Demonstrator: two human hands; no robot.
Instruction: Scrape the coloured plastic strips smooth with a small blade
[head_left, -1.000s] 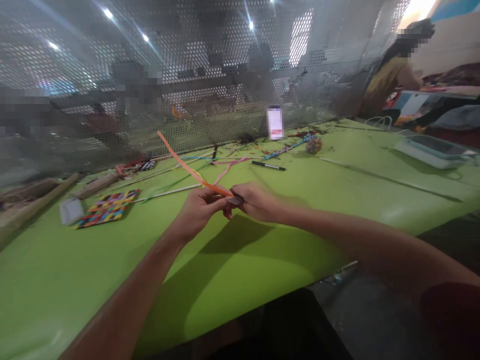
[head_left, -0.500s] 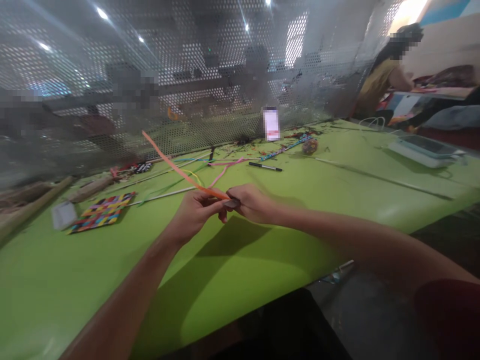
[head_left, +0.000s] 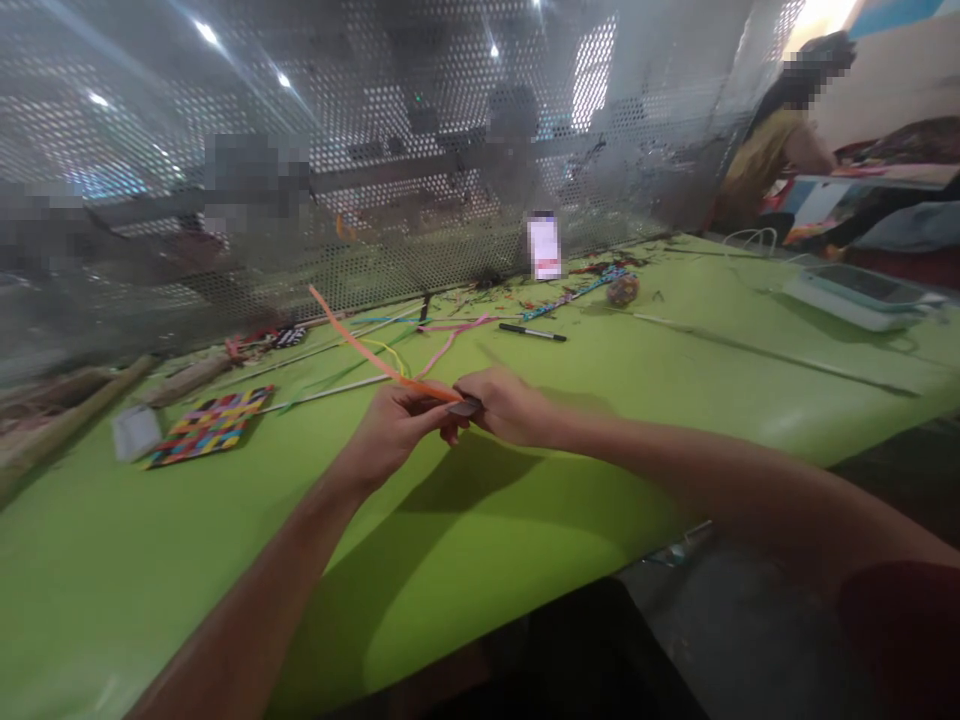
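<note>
Both my hands meet above the green table (head_left: 525,520), near its middle. My left hand (head_left: 394,425) pinches a long orange paper strip (head_left: 360,350) that rises up and to the left from my fingers. My right hand (head_left: 506,405) grips the near end of the same strip, where a small dark piece (head_left: 466,407) sits between my fingertips. What that dark piece is I cannot tell.
A multicoloured woven paper mat (head_left: 208,425) and a small white card (head_left: 135,432) lie at the left. Loose strips, thin sticks and a black marker (head_left: 534,332) lie further back. A perforated metal screen (head_left: 420,130) backs the table. A pale tray (head_left: 855,290) and another person (head_left: 772,150) are at the right.
The free end of the orange strip has swung slightly, now lower and more to the right. My hands have stayed together at nearly the same spot.
</note>
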